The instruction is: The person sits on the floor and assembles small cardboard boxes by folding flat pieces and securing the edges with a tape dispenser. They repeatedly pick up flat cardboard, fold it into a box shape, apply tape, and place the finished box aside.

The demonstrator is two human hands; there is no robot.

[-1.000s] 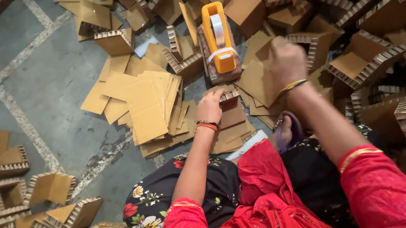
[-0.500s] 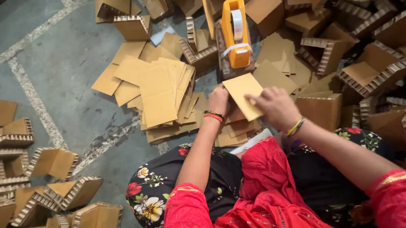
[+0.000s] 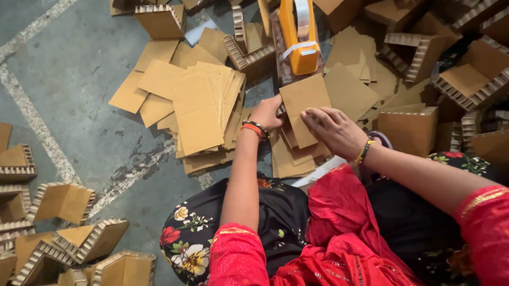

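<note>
Now both hands are on one flat cardboard sheet (image 3: 303,107), right at the middle of the view. Left hand (image 3: 267,112) pinches the sheet's left edge, fingers closed on it, orange and black bangles at the wrist. Right hand (image 3: 337,132) lies over the sheet's lower right corner, fingers spread flat and pressing down, a beaded bracelet on that wrist. Under the sheet sits a small pile of cut sheets (image 3: 291,155), just ahead of the red and floral lap. At twelve o'clock from the sheet, touching its top edge, stands an orange tape dispenser (image 3: 298,29) with a white roll. Over at nine o'clock, a loose fan of flat sheets (image 3: 195,108) spreads on the grey floor (image 3: 72,96). Folded corner pieces (image 3: 64,246) with ribbed edges crowd seven o'clock, and more (image 3: 470,68) heap up at two o'clock.
</note>
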